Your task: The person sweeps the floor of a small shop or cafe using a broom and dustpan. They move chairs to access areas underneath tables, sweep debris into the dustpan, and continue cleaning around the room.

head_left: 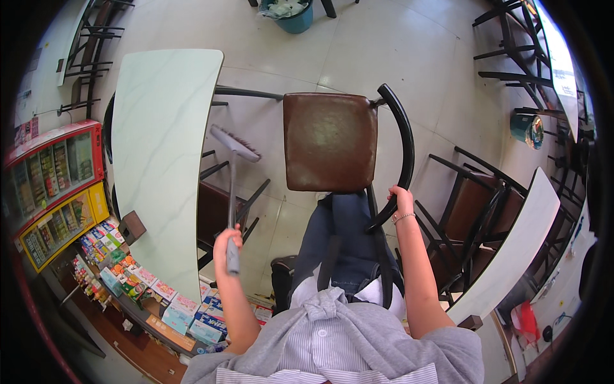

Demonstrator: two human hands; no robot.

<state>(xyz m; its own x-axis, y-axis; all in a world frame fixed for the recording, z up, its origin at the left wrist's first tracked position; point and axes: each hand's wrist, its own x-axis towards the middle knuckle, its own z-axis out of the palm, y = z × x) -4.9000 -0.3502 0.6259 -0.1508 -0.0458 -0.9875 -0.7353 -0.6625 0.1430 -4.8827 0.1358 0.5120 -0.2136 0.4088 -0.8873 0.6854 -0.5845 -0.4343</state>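
My left hand (227, 244) grips the grey handle of a floor brush (233, 187) with a long pole. Its head, with dark bristles along one side, is held out beside the table edge; I cannot tell whether it touches the floor. With my right hand (401, 198) I hold the curved black backrest (406, 134) of a chair. The chair's brown padded seat (331, 141) lies in front of my legs and looks tilted. Part of its black legs shows left of the seat and below it; the rest is hidden.
A white marble-patterned table (163, 134) stands on my left, with a brown chair (216, 211) partly under it and a dark box (132, 227) on top. On the right are another table (513, 254) and several chairs (467, 206). A lined blue bin (295, 21) stands ahead. Drinks coolers (55, 163) and stacked cartons (177, 309) line the left.
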